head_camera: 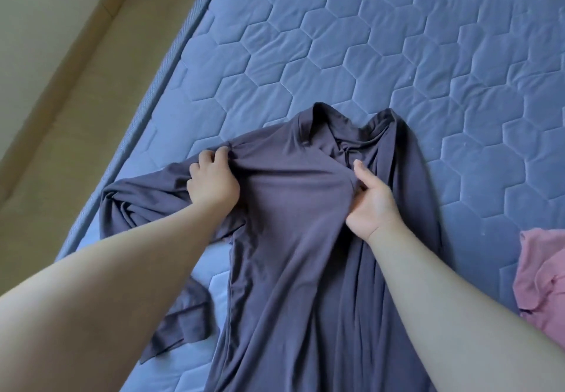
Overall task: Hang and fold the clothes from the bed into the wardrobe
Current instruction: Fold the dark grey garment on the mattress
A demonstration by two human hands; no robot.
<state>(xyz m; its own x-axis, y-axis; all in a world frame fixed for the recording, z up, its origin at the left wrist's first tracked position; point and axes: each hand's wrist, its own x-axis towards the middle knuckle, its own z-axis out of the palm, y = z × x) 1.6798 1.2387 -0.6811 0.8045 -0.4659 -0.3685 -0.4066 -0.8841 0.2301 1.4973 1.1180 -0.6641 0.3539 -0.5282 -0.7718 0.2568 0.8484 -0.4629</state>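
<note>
Gripping: the left hand (214, 182) has its fingers curled round a bunch of cloth at the shoulder of the dark grey garment (290, 238), knuckles up, with the cloth gathered into tight folds at the fingertips.
Right side: the right hand (373, 205) pinches a fold of the same garment just below the neck opening, thumb pointing up and the other fingers tucked into the cloth.
Between the hands: the cloth is drawn taut from one grip to the other.
Garment position: it lies lengthwise on the bed (428, 55), neck end away from the person, and its body runs down past the bottom edge of the view.
Collar (345, 131): rumpled, resting on the bed just beyond both hands.
Sleeve (137, 202): spread out to the left and crumpled, reaching close to the bed's edge.
Bed surface: blue, quilted in hexagons.
Pink garment (541, 281): heaped on the bed at the right edge of the view, beside the right forearm, apart from the grey one.
Floor (76, 101): beige, to the left of the bed.
</note>
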